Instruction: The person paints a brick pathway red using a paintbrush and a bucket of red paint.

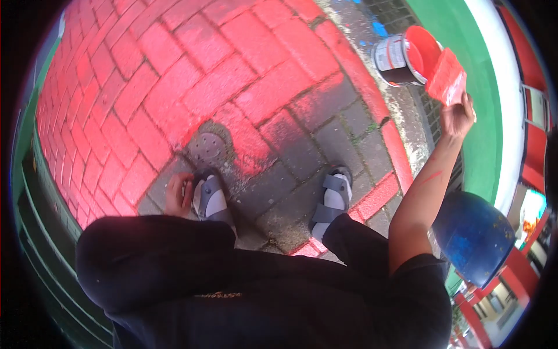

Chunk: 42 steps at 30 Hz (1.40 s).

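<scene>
My right hand (456, 116) is stretched out to the upper right and grips a wide brush (446, 75) soaked in red paint. The brush head rests at the rim of an open paint can (401, 58) with red paint inside, which stands on the unpainted edge of the paving. My left hand (177, 195) hangs low beside my left sandal (210, 200), fingers loosely bent, touching the sandal's side with nothing seen in it. My right sandal (334, 200) stands on bare grey pavers. Red streaks mark my right forearm.
Brick paving (145, 75) is painted red across the upper left, with grey unpainted pavers (325, 134) around my feet and a round metal cover (206, 148). A green and white wall (488, 116) runs on the right. A blue dome-shaped object (474, 235) sits by my right elbow.
</scene>
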Each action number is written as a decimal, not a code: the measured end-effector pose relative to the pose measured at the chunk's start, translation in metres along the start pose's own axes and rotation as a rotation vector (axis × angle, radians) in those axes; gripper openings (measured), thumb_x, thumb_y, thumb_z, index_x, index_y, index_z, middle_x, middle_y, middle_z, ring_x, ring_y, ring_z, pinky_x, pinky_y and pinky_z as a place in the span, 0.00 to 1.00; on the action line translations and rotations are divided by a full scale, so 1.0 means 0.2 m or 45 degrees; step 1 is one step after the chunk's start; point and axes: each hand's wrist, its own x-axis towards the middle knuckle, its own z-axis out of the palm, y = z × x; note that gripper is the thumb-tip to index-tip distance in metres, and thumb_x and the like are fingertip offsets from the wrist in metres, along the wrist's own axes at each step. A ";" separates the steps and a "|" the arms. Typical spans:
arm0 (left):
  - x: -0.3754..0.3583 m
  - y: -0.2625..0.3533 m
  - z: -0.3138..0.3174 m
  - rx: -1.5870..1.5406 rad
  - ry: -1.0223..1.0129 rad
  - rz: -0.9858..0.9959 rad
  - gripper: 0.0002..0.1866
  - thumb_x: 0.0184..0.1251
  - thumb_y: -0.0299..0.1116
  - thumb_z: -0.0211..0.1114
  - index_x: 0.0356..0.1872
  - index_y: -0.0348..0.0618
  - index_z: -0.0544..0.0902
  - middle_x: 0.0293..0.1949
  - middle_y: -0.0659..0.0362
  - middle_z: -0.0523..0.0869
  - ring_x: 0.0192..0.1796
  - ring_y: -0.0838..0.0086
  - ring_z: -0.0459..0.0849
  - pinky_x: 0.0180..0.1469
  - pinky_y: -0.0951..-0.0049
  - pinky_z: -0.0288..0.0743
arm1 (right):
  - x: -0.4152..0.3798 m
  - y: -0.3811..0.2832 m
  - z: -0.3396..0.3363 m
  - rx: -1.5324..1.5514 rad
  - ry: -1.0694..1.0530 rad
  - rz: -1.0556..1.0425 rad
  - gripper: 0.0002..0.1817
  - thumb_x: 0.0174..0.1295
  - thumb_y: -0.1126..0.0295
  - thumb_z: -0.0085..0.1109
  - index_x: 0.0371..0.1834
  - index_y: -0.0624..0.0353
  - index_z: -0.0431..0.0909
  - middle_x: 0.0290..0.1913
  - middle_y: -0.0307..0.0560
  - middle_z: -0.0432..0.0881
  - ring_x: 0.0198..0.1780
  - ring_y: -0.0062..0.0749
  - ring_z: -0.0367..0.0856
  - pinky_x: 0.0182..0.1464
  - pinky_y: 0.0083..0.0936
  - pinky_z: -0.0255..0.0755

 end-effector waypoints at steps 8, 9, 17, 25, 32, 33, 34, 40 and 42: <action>0.10 -0.06 -0.04 0.049 -0.123 0.158 0.09 0.73 0.21 0.60 0.51 0.36 0.81 0.45 0.48 0.84 0.47 0.53 0.84 0.49 0.60 0.78 | -0.42 0.91 0.48 -0.075 -0.065 0.798 0.13 0.65 0.82 0.63 0.46 0.53 0.73 0.45 0.43 0.83 0.47 0.31 0.86 0.48 0.31 0.86; 0.10 -0.07 -0.04 0.030 -0.133 0.200 0.09 0.73 0.21 0.60 0.51 0.35 0.80 0.45 0.48 0.83 0.48 0.52 0.84 0.51 0.59 0.77 | -0.48 1.04 0.60 -0.179 -0.107 0.863 0.14 0.63 0.83 0.63 0.40 0.52 0.70 0.41 0.43 0.82 0.39 0.29 0.88 0.39 0.27 0.88; 0.08 -0.10 -0.07 -0.039 -0.049 0.180 0.09 0.72 0.20 0.60 0.50 0.35 0.80 0.46 0.47 0.83 0.48 0.51 0.83 0.52 0.57 0.77 | -0.75 1.55 1.08 -0.353 -0.127 0.769 0.17 0.61 0.88 0.66 0.35 0.54 0.70 0.58 0.58 0.85 0.60 0.42 0.86 0.60 0.35 0.82; 0.07 -0.13 -0.05 -0.109 0.049 0.141 0.09 0.72 0.20 0.60 0.51 0.36 0.80 0.45 0.48 0.83 0.48 0.50 0.83 0.52 0.58 0.77 | -0.75 1.59 0.98 -0.727 -0.143 0.731 0.15 0.61 0.87 0.68 0.34 0.55 0.71 0.58 0.59 0.85 0.57 0.41 0.86 0.54 0.34 0.84; 0.11 -0.17 -0.05 -0.116 0.082 0.206 0.09 0.71 0.20 0.61 0.50 0.37 0.81 0.44 0.48 0.84 0.47 0.50 0.83 0.51 0.57 0.77 | -0.51 1.16 0.70 -1.245 0.077 0.641 0.16 0.59 0.79 0.73 0.32 0.52 0.71 0.48 0.51 0.89 0.41 0.29 0.87 0.36 0.29 0.85; 0.12 -0.18 -0.06 -0.113 0.096 0.219 0.10 0.71 0.20 0.61 0.50 0.36 0.81 0.44 0.48 0.84 0.47 0.50 0.83 0.51 0.57 0.77 | -0.48 1.11 0.70 -1.297 0.113 0.616 0.16 0.58 0.78 0.75 0.32 0.52 0.72 0.46 0.49 0.89 0.39 0.27 0.86 0.36 0.28 0.84; 0.12 -0.18 -0.06 -0.113 0.082 0.229 0.10 0.71 0.20 0.61 0.50 0.36 0.81 0.44 0.48 0.84 0.47 0.50 0.83 0.51 0.57 0.77 | -0.47 1.10 0.75 -1.294 0.131 0.616 0.16 0.58 0.78 0.75 0.32 0.52 0.72 0.46 0.49 0.89 0.39 0.27 0.86 0.36 0.28 0.84; 0.11 -0.20 -0.09 -0.049 -0.031 0.229 0.10 0.71 0.20 0.60 0.50 0.35 0.81 0.45 0.47 0.84 0.48 0.50 0.83 0.52 0.56 0.77 | -0.82 1.56 1.35 -0.689 -0.057 0.460 0.12 0.57 0.77 0.76 0.27 0.57 0.77 0.40 0.42 0.88 0.37 0.25 0.85 0.38 0.23 0.79; 0.13 -0.18 -0.08 -0.013 -0.011 0.250 0.10 0.71 0.20 0.60 0.51 0.35 0.81 0.46 0.47 0.84 0.48 0.49 0.83 0.52 0.56 0.77 | -0.90 1.68 1.39 -0.904 -0.088 0.335 0.09 0.58 0.79 0.71 0.26 0.61 0.78 0.35 0.42 0.87 0.36 0.24 0.84 0.37 0.23 0.79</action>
